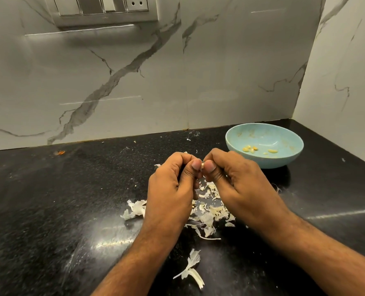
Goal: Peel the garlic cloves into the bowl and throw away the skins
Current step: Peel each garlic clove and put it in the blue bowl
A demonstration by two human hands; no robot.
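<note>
Pinching one small pale garlic clove (202, 165) between both thumbs, over the middle of the counter (49, 199); clove almost wholly hidden, only a sliver showing between the thumbnails, so peeled or unpeeled cannot tell. Cut off at the top edge: a steel switch plate (104, 11) on the glossy grey-veined marble backsplash (134, 71). Polished black speckled stone below, streaked with glare and fine white flecks; a small orange smear (60, 152) near the back edge on the left, too blurred to name. Left hand (171, 189) curled tight, fingers folded under the knuckles and out of sight, thumb pressed on the clove. Papery, off-white garlic skins (207, 216) heaped beneath and between the wrists, partly covered by both hands; a torn clump (134, 209) just left of the left wrist, a longer curled strip (191, 270) nearer the front edge between the forearms. Right hand (241, 184) likewise curled, thumb gripping the same clove, fingertips hidden. Sitting toward the back right corner, a smooth pale-blue round bowl (284, 162), just beyond the right hand, holding a few small yellowish peeled cloves (250, 148) and faint brownish stains on its inner wall.
</note>
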